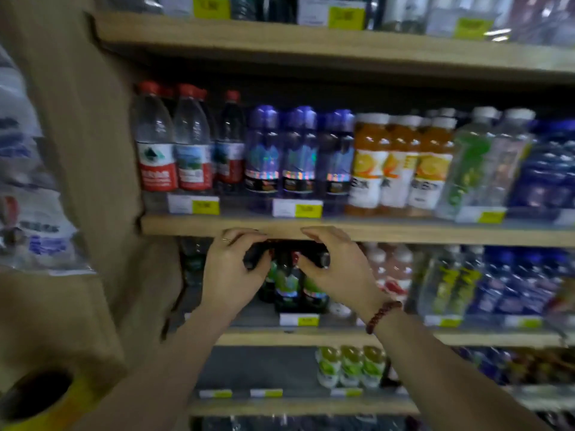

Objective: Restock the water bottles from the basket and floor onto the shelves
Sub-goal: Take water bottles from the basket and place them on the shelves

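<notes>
Dark bottles with green labels stand in a tight group on the second wooden shelf, just under the shelf board above. My left hand curls around the tops of the left bottles. My right hand, with a bead bracelet on its wrist, grips the tops on the right side. Both hands touch the bottle caps; motion blur hides which single bottle each one holds. To the left of the group the shelf looks dim, with one blurred bottle at the back. No basket or floor shows.
The shelf above carries red-label water bottles, purple bottles, orange juice and clear bottles. Pink, clear and blue bottles fill the right of the second shelf. A wooden side panel and wrapped packs stand on the left.
</notes>
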Tool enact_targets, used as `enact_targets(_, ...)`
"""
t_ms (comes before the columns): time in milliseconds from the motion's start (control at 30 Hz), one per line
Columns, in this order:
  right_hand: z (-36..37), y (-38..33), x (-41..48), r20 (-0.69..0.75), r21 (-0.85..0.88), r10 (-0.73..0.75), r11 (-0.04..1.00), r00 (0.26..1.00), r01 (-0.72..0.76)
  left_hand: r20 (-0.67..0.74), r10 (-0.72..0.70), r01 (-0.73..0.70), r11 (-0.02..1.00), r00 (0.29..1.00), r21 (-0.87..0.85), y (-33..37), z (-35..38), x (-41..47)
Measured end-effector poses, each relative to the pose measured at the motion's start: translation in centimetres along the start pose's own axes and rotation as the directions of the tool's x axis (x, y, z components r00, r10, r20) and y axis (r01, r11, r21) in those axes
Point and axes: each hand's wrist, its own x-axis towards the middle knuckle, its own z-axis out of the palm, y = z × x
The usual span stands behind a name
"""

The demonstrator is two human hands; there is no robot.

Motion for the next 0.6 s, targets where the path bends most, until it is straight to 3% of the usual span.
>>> enact_targets(233, -8.5, 7.9, -16.2, 0.039, -0.217, 0.316, 0.929, 0.948, -0.300, 0.290, 0.060, -0.059, 0.998, 0.955, -0.012, 10.7, 7.8, -8.7)
enact_targets(433, -14.8, 13.1, -28.8, 0.005, -0.377, 0.570, 0.762, 0.821, -0.526, 0.496, 0.165, -0.130, 0.986, 0.853, -0.106, 19.3, 14.5, -15.4)
enact_targets(600, -18.0, 16.2, -35.6, -0.010, -0.405, 0.679, 0.669, 0.734, -0.624, 0.603, 0.259, -0.181, 0.965, 0.755, -0.189, 24.3, 19.1, -18.7)
